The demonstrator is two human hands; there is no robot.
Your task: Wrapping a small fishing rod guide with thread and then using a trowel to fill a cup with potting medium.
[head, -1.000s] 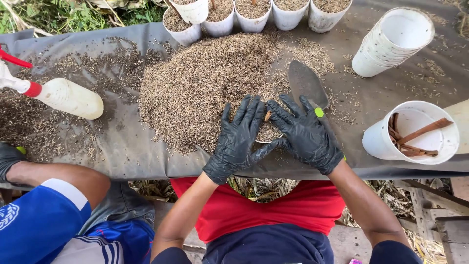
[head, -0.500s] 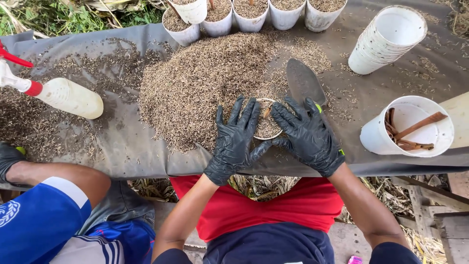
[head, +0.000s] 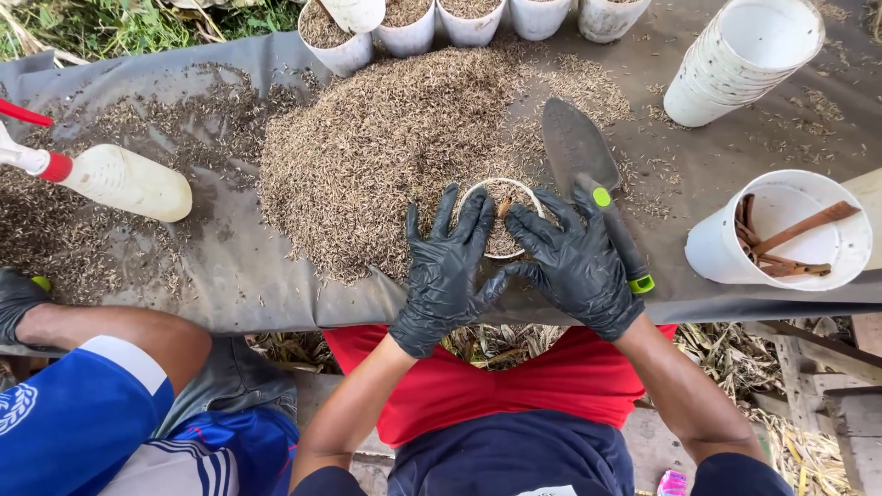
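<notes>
Both my hands wear black gloves and cup a small white pot [head: 501,188] filled with brown husk, a stick cutting poking from its top. My left hand [head: 447,268] wraps the pot's left side, my right hand [head: 575,263] its right side, fingers spread around the rim. The pot stands at the near edge of a large heap of brown husk [head: 395,147] on a grey sheet [head: 230,266]. A hand trowel [head: 588,170] with a black and green handle lies just right of my right hand.
A white spray bottle [head: 124,181] with a red nozzle lies at left. Filled white pots [head: 404,28] line the far edge. A stack of empty pots [head: 740,60] lies at right, a white cup of brown sticks [head: 781,241] below it. Another person's arm [head: 92,331] rests lower left.
My hands have spread apart from covering the pot, so its husk-filled top now shows between them. The view has shifted slightly.
</notes>
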